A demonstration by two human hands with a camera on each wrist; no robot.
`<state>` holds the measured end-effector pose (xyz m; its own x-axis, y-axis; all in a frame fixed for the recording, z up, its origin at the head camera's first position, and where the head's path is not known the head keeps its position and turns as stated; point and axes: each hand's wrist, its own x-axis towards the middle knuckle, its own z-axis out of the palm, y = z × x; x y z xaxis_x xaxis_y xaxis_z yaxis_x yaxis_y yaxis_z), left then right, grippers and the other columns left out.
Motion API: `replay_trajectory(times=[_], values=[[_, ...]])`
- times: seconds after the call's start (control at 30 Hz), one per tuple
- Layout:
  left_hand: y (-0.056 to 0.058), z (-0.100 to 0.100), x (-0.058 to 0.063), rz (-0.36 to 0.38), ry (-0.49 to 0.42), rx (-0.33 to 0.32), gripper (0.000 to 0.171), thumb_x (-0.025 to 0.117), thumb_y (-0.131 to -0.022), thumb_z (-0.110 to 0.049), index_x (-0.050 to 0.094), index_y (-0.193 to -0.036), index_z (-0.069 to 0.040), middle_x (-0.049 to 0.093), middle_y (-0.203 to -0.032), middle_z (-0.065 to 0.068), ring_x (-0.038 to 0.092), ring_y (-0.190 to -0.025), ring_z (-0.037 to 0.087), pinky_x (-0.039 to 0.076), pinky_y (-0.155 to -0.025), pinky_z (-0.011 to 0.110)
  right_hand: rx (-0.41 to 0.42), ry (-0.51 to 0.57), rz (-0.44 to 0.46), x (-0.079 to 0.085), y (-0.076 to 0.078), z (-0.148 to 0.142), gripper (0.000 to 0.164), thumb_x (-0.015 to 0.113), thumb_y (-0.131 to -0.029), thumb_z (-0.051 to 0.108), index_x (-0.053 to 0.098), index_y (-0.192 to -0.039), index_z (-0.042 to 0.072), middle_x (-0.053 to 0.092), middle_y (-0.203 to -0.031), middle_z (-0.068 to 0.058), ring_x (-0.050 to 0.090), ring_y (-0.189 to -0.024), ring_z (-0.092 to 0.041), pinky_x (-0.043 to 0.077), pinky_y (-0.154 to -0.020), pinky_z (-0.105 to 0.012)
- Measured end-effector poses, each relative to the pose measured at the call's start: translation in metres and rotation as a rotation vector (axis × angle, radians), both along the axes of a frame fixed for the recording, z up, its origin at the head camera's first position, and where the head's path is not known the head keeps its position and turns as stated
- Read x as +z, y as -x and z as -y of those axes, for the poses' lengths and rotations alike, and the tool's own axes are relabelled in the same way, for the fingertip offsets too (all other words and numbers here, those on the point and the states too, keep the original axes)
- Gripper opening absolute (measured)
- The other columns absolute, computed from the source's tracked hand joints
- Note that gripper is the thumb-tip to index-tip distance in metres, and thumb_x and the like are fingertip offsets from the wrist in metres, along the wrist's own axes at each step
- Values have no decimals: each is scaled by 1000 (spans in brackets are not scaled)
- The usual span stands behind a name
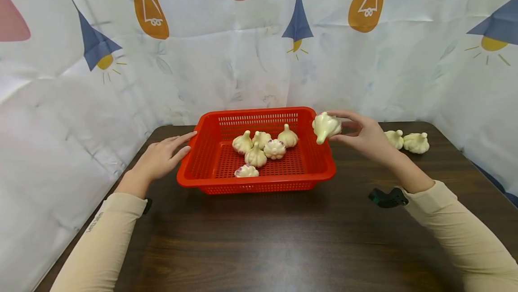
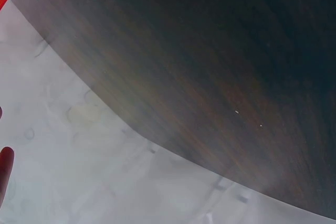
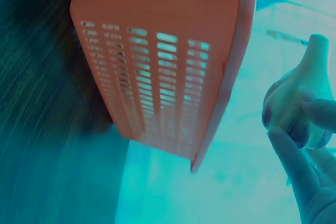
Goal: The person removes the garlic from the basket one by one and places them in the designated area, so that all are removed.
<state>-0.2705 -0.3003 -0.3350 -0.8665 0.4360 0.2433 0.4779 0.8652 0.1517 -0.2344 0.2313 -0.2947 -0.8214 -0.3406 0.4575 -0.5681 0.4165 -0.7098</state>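
Note:
My right hand (image 1: pixel 360 134) pinches a garlic bulb (image 1: pixel 326 126) between thumb and fingers, over the right rim of the red plastic basket (image 1: pixel 259 183). In the right wrist view the same garlic bulb (image 3: pixel 299 98) shows its neck pointing up, beside the slotted basket wall (image 3: pixel 152 72). My left hand (image 1: pixel 162 155) has its fingers extended, with the fingertips right at the basket's left rim. Inside the basket lie several garlic bulbs (image 1: pixel 256 155), cream with some purple streaks. Only a bit of the left fingers (image 2: pixel 5 171) shows in the left wrist view.
Two more garlic bulbs (image 1: pixel 416 143) lie on the dark wooden table (image 1: pixel 259 238) at the far right, behind my right forearm. A patterned white curtain (image 1: pixel 259 58) hangs behind and along the sides. The table's left edge runs close to my left arm.

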Motion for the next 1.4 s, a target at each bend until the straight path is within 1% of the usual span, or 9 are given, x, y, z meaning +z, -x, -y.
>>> replay_trajectory(times=[0.1,0.17,0.37,0.57,0.77,0.83,0.97,1.27,1.4], values=[[0,0,0,-4,-3,-2,56,42,-109,-43,40,-160,-18,51,-147,27,51,-130,48,40,-101,69,-28,39,-12,-2,1,-8,59,75,-90,-5,57,-145,7,59,-140,-3,65,-114,-5,55,-77,-18],[0,0,0,-7,-8,-1,56,43,-109,-43,40,-159,-18,52,-147,27,51,-129,47,41,-100,69,-48,71,-15,-2,2,-14,58,74,-91,-6,57,-145,7,57,-140,2,63,-111,1,54,-78,-17],[0,0,0,-6,-12,1,56,43,-109,-43,41,-159,-17,52,-146,27,52,-129,47,42,-100,68,-99,187,-8,-8,4,-31,58,72,-91,-9,59,-145,9,56,-139,8,63,-113,1,54,-81,-16],[0,-1,0,-8,-9,0,56,43,-109,-43,41,-159,-17,52,-146,27,51,-129,46,42,-100,68,-90,305,-40,-11,4,-47,59,72,-89,-14,62,-142,9,59,-136,7,65,-112,-1,54,-80,-14],[0,1,-1,-1,-4,10,57,43,-109,-44,41,-159,-18,52,-146,27,52,-128,47,42,-100,68,-208,287,-18,-10,0,-63,61,74,-89,-10,60,-145,12,56,-138,10,63,-111,3,53,-78,-12],[0,1,-1,4,-4,13,57,43,-109,-44,40,-159,-19,52,-147,27,52,-128,47,42,-100,68,-220,325,1,-9,-1,-69,62,73,-89,-11,60,-145,12,57,-138,9,63,-111,2,53,-79,-12],[0,1,0,-2,-3,8,57,43,-109,-44,41,-159,-18,53,-146,27,52,-128,47,43,-100,68,-214,443,20,-9,-2,-82,62,72,-88,-15,60,-144,10,58,-135,6,65,-109,-1,53,-79,-12],[1,1,0,-21,-1,0,56,44,-108,-42,43,-158,-17,54,-145,26,53,-128,46,43,-99,67,-237,540,9,-10,-4,-109,62,70,-88,-17,59,-145,7,60,-129,6,67,-104,-1,53,-76,-11],[1,1,0,-2,-7,9,56,43,-109,-43,41,-159,-17,52,-146,27,52,-128,47,43,-99,68,-223,639,13,-13,-7,-123,61,68,-88,-19,60,-143,6,61,-128,2,70,-99,-4,55,-75,-14]])
